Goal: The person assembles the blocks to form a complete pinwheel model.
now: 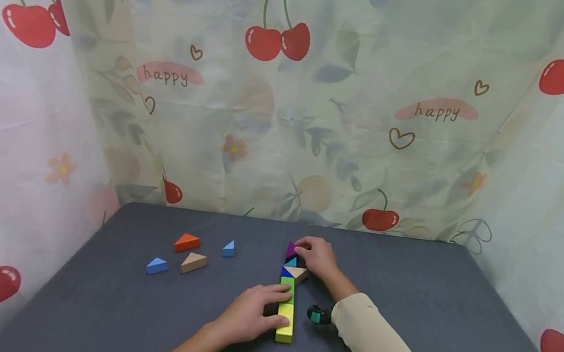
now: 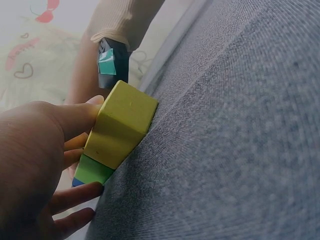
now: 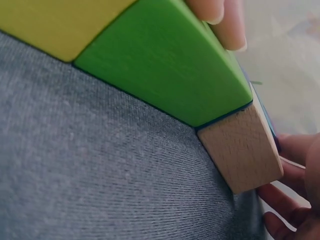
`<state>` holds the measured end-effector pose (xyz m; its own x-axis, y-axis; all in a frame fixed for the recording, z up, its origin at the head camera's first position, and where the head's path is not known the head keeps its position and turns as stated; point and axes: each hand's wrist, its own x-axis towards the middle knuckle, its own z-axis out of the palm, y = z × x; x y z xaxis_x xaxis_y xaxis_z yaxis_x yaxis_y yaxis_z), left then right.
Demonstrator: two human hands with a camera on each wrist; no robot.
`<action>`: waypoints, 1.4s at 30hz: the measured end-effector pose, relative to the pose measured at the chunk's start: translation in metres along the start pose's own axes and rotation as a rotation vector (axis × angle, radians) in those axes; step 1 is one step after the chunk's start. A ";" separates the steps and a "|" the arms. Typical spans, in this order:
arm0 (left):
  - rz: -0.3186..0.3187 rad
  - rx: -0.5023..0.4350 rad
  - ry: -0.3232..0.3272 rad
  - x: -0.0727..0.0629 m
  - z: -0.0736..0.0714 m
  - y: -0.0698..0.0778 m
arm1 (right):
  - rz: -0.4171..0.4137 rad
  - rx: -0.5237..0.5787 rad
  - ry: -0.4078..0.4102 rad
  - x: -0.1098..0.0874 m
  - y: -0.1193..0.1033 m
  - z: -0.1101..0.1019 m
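A row of wooden blocks runs away from me across the table. Nearest is a yellow block (image 1: pixel 284 331), then a green block (image 1: pixel 287 283), a dark blue triangular block (image 1: pixel 285 273), a bare-wood triangular block (image 1: pixel 298 272) and a light blue one (image 1: pixel 291 262). At the far end, my right hand (image 1: pixel 319 258) pinches a purple triangular block (image 1: pixel 290 251). My left hand (image 1: pixel 248 311) rests on the row, thumb on the yellow block and fingertips (image 3: pixel 234 30) over the green block's top edge. Fingers partly hide the purple block.
Left of the row lie an orange triangular block (image 1: pixel 188 243), a bare-wood triangular block (image 1: pixel 194 263) and two blue ones (image 1: pixel 157 267). A dark wrist strap with a teal patch (image 1: pixel 317 315) is on my right wrist. A patterned curtain (image 1: pixel 291 142) stands behind the dark table (image 1: pixel 381 268).
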<state>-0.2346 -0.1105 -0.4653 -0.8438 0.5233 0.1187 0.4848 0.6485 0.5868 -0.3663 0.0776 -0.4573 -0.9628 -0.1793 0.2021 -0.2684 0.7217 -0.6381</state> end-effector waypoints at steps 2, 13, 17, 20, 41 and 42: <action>0.002 0.000 0.003 0.000 0.000 0.000 | -0.002 0.001 -0.006 0.000 0.000 0.000; 0.002 -0.010 0.001 0.001 0.000 0.001 | -0.010 0.015 -0.028 -0.004 -0.002 -0.001; -0.005 -0.008 -0.003 0.000 0.000 0.002 | -0.003 0.018 -0.036 -0.005 -0.001 0.000; -0.009 -0.010 -0.005 0.000 0.000 0.001 | 0.001 0.018 -0.041 -0.006 0.000 0.001; -0.016 -0.004 -0.005 0.001 0.000 0.001 | -0.037 0.031 -0.048 -0.008 0.002 0.002; -0.016 -0.004 -0.005 0.001 0.000 0.001 | -0.039 0.031 -0.047 -0.008 0.002 0.003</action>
<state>-0.2345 -0.1093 -0.4647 -0.8501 0.5159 0.1056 0.4706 0.6545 0.5917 -0.3592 0.0787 -0.4620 -0.9517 -0.2388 0.1929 -0.3061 0.6922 -0.6535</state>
